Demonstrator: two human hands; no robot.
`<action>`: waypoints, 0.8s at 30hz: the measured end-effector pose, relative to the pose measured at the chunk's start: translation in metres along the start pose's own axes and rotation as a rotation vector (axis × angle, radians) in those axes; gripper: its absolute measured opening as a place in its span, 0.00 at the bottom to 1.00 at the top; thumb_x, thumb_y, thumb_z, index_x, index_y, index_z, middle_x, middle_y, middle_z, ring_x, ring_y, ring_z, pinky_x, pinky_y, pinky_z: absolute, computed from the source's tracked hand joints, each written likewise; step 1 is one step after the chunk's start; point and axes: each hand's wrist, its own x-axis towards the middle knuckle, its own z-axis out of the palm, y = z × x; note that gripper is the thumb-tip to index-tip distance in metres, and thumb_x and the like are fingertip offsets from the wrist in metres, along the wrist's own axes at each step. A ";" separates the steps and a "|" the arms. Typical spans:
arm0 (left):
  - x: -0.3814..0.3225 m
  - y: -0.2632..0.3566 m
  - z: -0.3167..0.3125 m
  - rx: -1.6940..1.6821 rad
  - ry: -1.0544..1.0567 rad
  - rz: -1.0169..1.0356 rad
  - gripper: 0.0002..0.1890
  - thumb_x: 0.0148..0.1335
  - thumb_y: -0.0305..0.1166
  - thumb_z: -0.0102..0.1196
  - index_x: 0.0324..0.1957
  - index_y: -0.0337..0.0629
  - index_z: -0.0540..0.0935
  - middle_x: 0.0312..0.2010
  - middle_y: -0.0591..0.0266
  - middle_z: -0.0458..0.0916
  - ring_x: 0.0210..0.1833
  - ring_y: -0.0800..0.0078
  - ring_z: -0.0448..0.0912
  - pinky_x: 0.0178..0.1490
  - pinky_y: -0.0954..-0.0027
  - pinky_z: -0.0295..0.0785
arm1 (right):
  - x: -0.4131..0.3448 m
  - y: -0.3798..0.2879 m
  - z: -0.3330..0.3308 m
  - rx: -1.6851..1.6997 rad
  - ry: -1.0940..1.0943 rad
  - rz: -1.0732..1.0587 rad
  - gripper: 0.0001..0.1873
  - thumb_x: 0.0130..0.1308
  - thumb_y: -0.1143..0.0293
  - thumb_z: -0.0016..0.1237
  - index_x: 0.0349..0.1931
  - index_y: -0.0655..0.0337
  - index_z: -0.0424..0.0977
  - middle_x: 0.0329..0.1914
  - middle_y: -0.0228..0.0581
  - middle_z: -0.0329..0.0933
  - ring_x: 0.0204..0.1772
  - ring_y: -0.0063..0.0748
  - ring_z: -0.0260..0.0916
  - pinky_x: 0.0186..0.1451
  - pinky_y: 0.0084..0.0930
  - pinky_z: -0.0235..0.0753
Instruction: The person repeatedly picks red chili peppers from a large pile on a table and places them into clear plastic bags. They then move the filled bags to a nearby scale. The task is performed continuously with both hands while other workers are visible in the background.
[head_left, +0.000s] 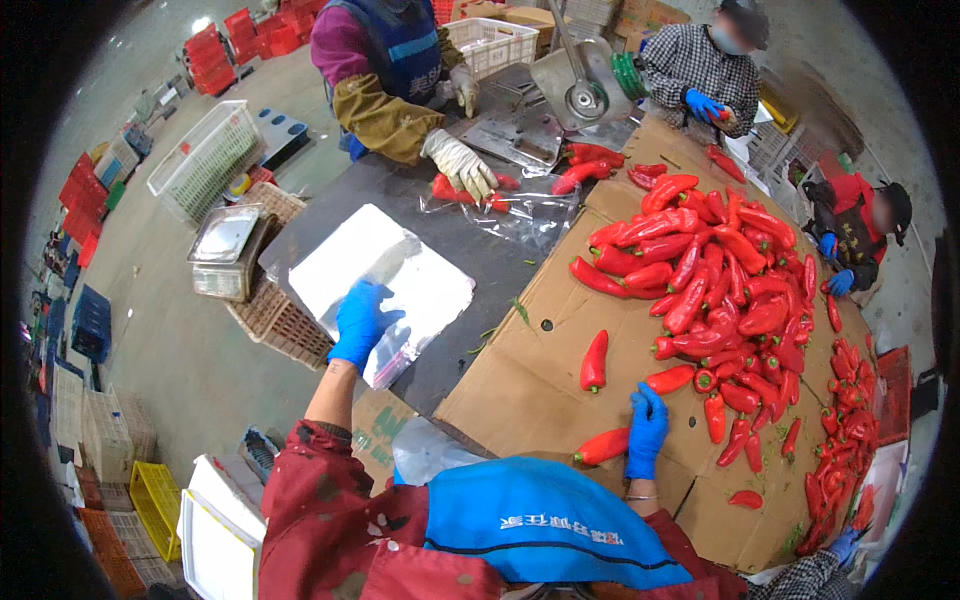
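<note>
My left hand (358, 322), in a blue glove, rests on a stack of clear plastic bags (431, 289) on the dark tabletop. Whether its fingers pinch a bag is hard to see. Over the flattened cardboard (517, 390) is my right hand (647, 431), also gloved in blue. One red pepper (602, 448) lies against its left side, partly hidden by it. Just beyond the fingertips is another red pepper (670, 379); I cannot tell whether the hand grips either. A single pepper (595, 361) lies apart, left of the large pepper pile (720, 300).
Across the table, a co-worker's white-gloved hand (461, 165) presses on peppers by a clear bag (525, 214). A metal sealing machine (577, 86) stands beyond. Other people work at the right. A scale (225, 232) sits left, on a basket (277, 322). Another pepper pile (844, 435) lies far right.
</note>
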 end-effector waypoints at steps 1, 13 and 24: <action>-0.003 -0.003 0.002 0.016 -0.050 -0.047 0.19 0.47 0.41 0.71 0.41 0.46 0.84 0.38 0.55 0.80 0.43 0.56 0.78 0.45 0.58 0.74 | 0.000 0.000 0.001 -0.005 0.005 -0.001 0.14 0.71 0.73 0.44 0.54 0.64 0.75 0.45 0.41 0.79 0.45 0.27 0.76 0.52 0.25 0.76; 0.004 -0.030 0.022 -0.361 -0.171 -0.292 0.12 0.53 0.39 0.65 0.31 0.38 0.88 0.30 0.51 0.85 0.32 0.61 0.82 0.38 0.62 0.74 | 0.000 -0.010 -0.001 0.002 0.008 0.018 0.13 0.71 0.73 0.45 0.52 0.64 0.76 0.43 0.38 0.79 0.44 0.25 0.74 0.50 0.23 0.75; 0.009 -0.036 0.007 -0.770 0.015 -0.450 0.12 0.58 0.34 0.64 0.39 0.36 0.85 0.36 0.62 0.84 0.40 0.75 0.79 0.46 0.72 0.72 | 0.002 -0.003 -0.003 -0.063 0.007 -0.030 0.14 0.72 0.73 0.44 0.54 0.64 0.75 0.47 0.42 0.79 0.47 0.29 0.76 0.54 0.26 0.75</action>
